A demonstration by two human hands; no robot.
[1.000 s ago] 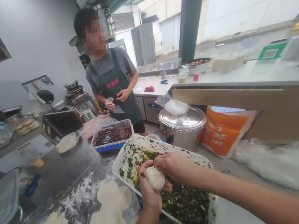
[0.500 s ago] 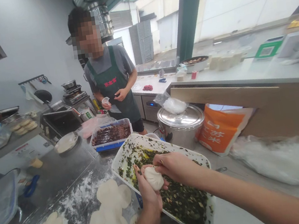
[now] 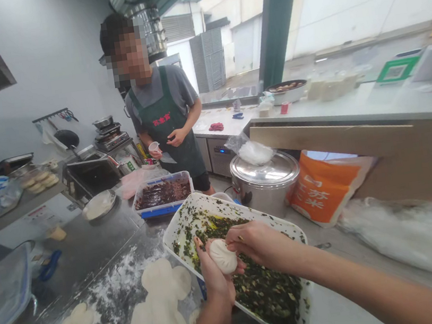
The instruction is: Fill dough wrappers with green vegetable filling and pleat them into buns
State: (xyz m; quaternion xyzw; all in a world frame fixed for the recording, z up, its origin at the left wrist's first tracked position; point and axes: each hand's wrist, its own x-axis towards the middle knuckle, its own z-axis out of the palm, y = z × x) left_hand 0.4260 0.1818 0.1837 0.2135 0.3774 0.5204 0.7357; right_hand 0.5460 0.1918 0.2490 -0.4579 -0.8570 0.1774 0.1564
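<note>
Carefully, the left hand (image 3: 215, 276) cups a pleated dough bun (image 3: 223, 256) above a white tray of chopped greens (image 3: 230, 208) as the right hand (image 3: 257, 244) pinches its top; a loose pinch could let it burst open.

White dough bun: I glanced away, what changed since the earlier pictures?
The white dough bun now shows gathered pleats where the right hand pinches; the left hand still cups it. The white tray of dark green filling stayed put.
</note>
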